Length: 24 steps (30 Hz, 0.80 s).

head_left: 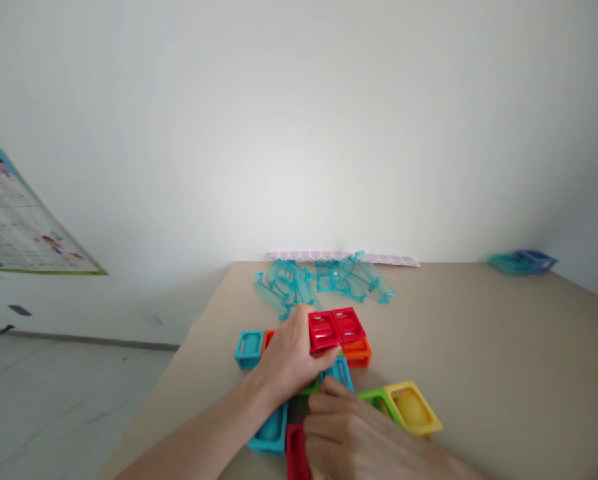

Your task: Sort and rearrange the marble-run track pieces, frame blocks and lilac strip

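Observation:
My left hand (299,347) is closed round the left end of a pair of joined red blocks (337,328), tilted above the other blocks. Below and right of it, my right hand (336,423) has its fingers curled beside a blue block (339,373); what its fingertips hold, if anything, is hidden. Around the hands are a light blue block (250,348) at the left, an orange block (357,353), another blue block (271,432), a red block (297,453), a green block (379,399) and a yellow block (413,408). My hands partly cover several of them.
Clear teal curved pieces (286,283) lie in two groups towards the back of the table (469,347). A patterned strip (393,259) runs along the wall. Teal pieces (509,263) and a dark blue block (536,260) stand at the back right. A poster (23,213) hangs at left.

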Motion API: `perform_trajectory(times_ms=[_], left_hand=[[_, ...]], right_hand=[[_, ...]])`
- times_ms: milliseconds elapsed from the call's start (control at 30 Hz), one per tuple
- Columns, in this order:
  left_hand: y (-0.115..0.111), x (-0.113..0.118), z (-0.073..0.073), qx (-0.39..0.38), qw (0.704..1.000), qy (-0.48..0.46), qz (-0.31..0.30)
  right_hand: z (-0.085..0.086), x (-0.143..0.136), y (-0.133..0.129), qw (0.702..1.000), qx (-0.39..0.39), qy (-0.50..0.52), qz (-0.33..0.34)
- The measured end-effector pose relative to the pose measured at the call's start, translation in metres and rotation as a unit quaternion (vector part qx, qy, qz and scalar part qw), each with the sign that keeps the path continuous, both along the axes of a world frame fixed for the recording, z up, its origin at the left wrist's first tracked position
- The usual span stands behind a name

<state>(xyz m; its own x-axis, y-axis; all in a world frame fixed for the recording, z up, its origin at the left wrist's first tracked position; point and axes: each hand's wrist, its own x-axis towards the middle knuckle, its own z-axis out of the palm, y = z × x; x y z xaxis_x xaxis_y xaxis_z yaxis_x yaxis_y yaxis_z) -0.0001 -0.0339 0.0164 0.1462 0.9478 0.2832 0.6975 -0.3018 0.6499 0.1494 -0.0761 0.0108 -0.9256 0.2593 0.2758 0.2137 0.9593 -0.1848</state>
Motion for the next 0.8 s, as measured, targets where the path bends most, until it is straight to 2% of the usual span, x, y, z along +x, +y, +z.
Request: perform_trajectory(times_ms=[133,300,400,533,633,800], left_hand=[[0.002,-0.001,-0.002,-0.01,1.0,-0.024,0.004],[0.001,-0.001,0.001,0.0,0.999,-0.044,0.002],[0.001,-0.001,0.001,-0.013,0.997,-0.069,0.005],[0.003,-0.001,-0.002,-0.01,0.996,-0.086,0.024],[0.004,0.0,-0.003,-0.007,0.996,-0.088,0.028],[0.005,0.0,-0.002,-0.019,0.994,-0.106,0.023]], right_hand=[[0.01,0.003,0.002,1.0,-0.014,0.019,0.009],[0.007,0.003,0.004,0.998,-0.04,0.017,-0.047],[0.003,0.002,0.003,0.999,-0.017,0.04,-0.016],[0.008,0.002,0.0,0.997,-0.013,0.071,0.023],[0.015,0.005,-0.003,0.988,-0.044,0.149,0.006],[0.017,0.015,-0.01,0.939,-0.127,0.312,-0.067]])
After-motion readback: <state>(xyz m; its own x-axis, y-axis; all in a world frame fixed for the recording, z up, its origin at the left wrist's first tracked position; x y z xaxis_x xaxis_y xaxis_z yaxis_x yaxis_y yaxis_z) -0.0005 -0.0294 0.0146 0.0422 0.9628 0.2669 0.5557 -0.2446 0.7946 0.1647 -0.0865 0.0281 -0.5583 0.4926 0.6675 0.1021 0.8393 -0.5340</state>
